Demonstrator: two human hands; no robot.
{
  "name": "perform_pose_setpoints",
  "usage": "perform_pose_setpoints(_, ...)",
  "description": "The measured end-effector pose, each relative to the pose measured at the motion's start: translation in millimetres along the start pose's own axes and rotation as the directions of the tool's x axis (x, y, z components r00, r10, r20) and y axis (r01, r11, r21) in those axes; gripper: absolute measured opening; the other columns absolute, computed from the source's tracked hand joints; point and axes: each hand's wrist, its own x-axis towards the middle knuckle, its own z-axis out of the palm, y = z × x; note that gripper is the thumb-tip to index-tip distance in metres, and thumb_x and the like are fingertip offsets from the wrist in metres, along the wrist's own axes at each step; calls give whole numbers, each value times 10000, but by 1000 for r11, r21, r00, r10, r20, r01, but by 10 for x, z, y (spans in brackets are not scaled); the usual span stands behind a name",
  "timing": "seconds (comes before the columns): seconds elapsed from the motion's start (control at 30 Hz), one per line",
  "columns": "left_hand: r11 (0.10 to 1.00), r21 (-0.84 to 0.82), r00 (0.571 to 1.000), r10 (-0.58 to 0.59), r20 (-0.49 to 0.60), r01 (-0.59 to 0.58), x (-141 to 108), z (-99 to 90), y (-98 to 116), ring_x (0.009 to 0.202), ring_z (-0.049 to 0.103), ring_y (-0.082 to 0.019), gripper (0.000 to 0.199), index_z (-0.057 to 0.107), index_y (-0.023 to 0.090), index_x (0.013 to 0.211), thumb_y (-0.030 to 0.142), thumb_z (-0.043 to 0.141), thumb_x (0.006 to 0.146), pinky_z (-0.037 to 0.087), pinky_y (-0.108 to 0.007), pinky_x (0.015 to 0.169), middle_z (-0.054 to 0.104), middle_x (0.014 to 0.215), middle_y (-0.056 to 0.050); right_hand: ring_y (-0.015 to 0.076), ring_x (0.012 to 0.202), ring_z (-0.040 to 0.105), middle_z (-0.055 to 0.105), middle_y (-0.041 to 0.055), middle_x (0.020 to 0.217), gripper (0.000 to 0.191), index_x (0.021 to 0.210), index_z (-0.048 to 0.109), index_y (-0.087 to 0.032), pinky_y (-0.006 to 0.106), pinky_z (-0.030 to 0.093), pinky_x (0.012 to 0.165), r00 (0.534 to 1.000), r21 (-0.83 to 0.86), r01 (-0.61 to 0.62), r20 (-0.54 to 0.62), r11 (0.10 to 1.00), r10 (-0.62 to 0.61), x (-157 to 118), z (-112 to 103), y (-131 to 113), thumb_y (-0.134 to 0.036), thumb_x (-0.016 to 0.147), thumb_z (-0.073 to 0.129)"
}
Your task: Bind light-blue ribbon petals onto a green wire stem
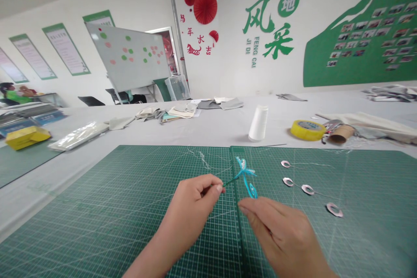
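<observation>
My left hand (203,197) pinches the thin dark green stem of a small bright blue ornament (243,168). The ornament has petal-like loops with pale beads at the top and a spiral curl below. My right hand (282,230) is closed, thumb against fingers, just under the spiral. Whatever is between those fingertips is too small to make out. Both hands are over green gridded cutting mats (130,208). To the right lie several pinkish oval rings (308,189), with thin wires or threads trailing from them. Loose white thread (204,161) lies beyond my left hand.
A white thread cone (258,124) stands behind the mats. Right of it are a yellow tape roll (308,130) and a brown cardboard tube (340,134). Folded fabric (182,110) lies further back. At the left are a yellow box (28,137) and a clear plastic packet (80,135).
</observation>
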Motion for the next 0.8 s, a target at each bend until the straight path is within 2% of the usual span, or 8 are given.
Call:
perform_pose_setpoints(0.2, 980, -197, 999, -26, 24, 30, 25, -10, 21, 511, 395, -117, 227, 641, 164, 750, 299, 504, 872, 311, -249, 547, 418, 503, 61, 160, 542, 642, 683, 40, 657, 259, 850, 690, -151, 269, 488, 529, 997, 31, 6, -75, 999, -3, 29, -1, -20, -148, 953, 452)
perform_pose_setpoints(0.37, 938, -328, 993, -91, 75, 111, 28, -21, 36, 473, 298, -91, 226, 652, 151, 781, 318, 528, 869, 213, -229, 481, 409, 492, 69, 169, 617, 674, 718, 50, 736, 157, 920, 669, -157, 256, 488, 546, 989, 71, 8, -145, 997, 2, -4, 14, 4, -141, 933, 514)
perform_pose_setpoints(0.5, 847, -490, 974, -126, 188, 204, 20, -40, 31, 444, 200, -73, 209, 645, 147, 811, 324, 550, 869, 128, -223, 438, 388, 479, 84, 148, 663, 672, 704, 5, 764, 139, 983, 637, -205, 229, 491, 603, 987, 192, -40, -148, 981, 69, -31, 35, -8, -127, 919, 542)
perform_pose_setpoints(0.6, 749, -611, 958, -113, 264, 256, 14, -49, 2, 440, 168, -70, 184, 637, 151, 822, 317, 569, 866, 97, -223, 423, 364, 479, 91, 133, 631, 632, 672, -19, 756, 126, 948, 648, -228, 222, 474, 599, 974, 274, -145, -131, 951, 187, -23, 44, -39, -168, 925, 539)
perform_pose_setpoints(0.7, 700, -654, 936, -60, 347, 287, 12, -61, -30, 435, 167, -67, 175, 644, 153, 807, 307, 580, 861, 96, -219, 417, 364, 470, 90, 128, 536, 514, 576, -37, 642, 155, 833, 661, -232, 231, 401, 507, 931, 350, -329, -37, 877, 364, 19, 37, -41, -286, 925, 549)
perform_pose_setpoints(0.8, 739, -602, 873, 40, 487, 302, 12, -88, -47, 433, 232, -60, 156, 677, 138, 762, 256, 599, 829, 143, -207, 427, 404, 474, 72, 128, 524, 426, 489, -43, 579, 260, 709, 631, -218, 239, 334, 484, 882, 471, -466, 180, 749, 436, 86, 27, 23, -372, 903, 552)
